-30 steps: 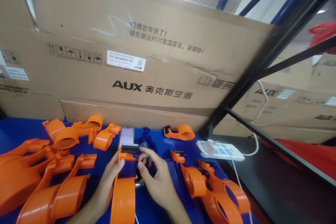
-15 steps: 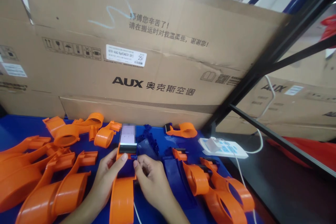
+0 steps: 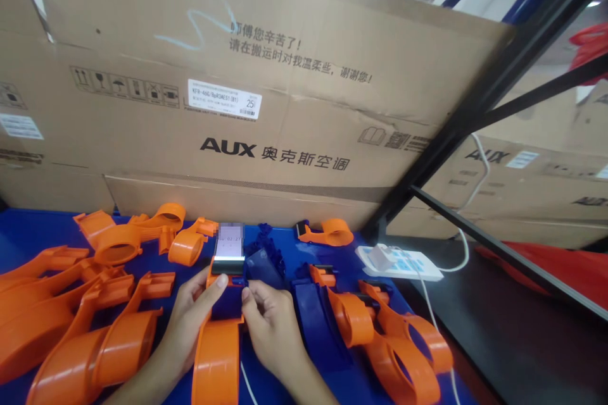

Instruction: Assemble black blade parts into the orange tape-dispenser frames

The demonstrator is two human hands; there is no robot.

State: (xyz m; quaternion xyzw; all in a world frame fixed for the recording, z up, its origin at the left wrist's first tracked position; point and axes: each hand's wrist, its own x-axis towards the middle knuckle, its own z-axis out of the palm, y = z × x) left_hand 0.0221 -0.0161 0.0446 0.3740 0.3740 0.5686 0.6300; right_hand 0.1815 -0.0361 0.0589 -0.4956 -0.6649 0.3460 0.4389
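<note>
An orange tape dispenser stands in front of me, its round hub toward me and its head, with a black roller, pointing away. My left hand is closed round the left side of its frame, thumb lying near the roller. My right hand pinches at the right side of the head, where a small blue part shows between thumb and frame. What the right fingertips press on is partly hidden. Just beyond the roller is a phone with a lit screen, partly blurred out.
Several orange dispensers lie at left, more at right. Blue plates and a pile of small blue parts lie on the blue table. A power strip sits at the right edge, beside a black rack post. Cardboard walls the back.
The view has shifted slightly, moving the whole scene a little to the left. Both hands keep the same hold on the dispenser, with hardly any visible finger movement.
</note>
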